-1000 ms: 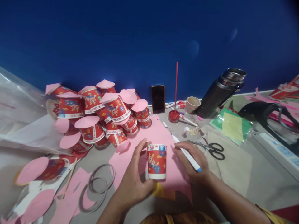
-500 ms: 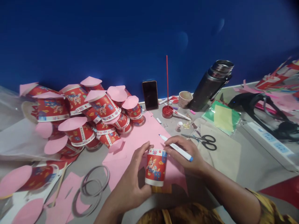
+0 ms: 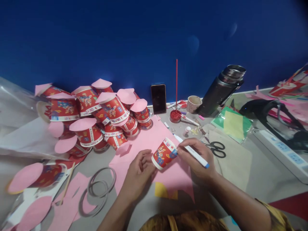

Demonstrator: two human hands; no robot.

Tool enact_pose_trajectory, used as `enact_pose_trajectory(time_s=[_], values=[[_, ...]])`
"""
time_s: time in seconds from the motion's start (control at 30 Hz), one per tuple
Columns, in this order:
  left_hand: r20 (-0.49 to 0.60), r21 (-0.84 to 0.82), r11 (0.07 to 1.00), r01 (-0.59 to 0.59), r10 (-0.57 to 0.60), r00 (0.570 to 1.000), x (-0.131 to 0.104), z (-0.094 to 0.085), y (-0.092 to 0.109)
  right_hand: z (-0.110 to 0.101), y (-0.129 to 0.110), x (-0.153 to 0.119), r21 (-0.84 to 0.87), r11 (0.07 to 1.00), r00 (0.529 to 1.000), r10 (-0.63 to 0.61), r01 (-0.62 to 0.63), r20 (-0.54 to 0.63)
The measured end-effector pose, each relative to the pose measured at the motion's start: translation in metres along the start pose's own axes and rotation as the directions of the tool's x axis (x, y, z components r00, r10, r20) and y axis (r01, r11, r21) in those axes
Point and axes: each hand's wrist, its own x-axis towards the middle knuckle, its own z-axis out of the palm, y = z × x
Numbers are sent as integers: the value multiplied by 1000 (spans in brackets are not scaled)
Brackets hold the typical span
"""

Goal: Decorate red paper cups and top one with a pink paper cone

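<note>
Below frame centre, your right hand [image 3: 200,169] grips a marker [image 3: 197,156] beside the tilted red cup [image 3: 164,154], its print unreadable; your left hand [image 3: 140,170] curls at the cup's base, hold unclear.

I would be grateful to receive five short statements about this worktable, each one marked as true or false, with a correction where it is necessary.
1. The printed cup between the left hand and the right hand is tilted. True.
2. The right hand holds scissors. False: it holds a white marker.
3. The phone is propped upright in front of the blue wall. True.
4. A flask stands to the left of the phone. False: a pile of red cups is on that side.
5. A red stick stands to the right of the phone. True.
</note>
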Motion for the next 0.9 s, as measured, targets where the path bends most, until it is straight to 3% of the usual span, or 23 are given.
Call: enact_pose_trajectory(time_s=[0.13, 0.27, 0.37, 0.57, 0.77, 0.83, 0.9], values=[[51, -192, 976, 101, -93, 994, 0, 5, 4, 2, -4, -3, -95, 950, 954, -300, 299, -4], [56, -350, 933, 79, -64, 996, -2, 7, 5, 6, -6, 1, -136, 836, 846, -531, 531, 40], [67, -386, 922, 38, -13, 998, -4, 12, 3, 9, 2, -3, -147, 758, 772, -629, 636, 95], [44, -357, 934, -2, 19, 999, -7, 20, -1, 10, 19, -21, 3, 813, 776, -556, 582, 298], [31, -316, 949, 3, 8, 999, -7, 24, 1, 10, 13, -22, 96, 781, 732, -614, 617, 297], [-3, -270, 961, -52, 53, 999, -6, 22, 1, 7, 10, -19, 8, 793, 755, -582, 609, 302], [-76, -130, 979, -160, 151, 986, -5, 19, 1, 5, 7, -15, -136, 813, 810, -517, 566, 276]])
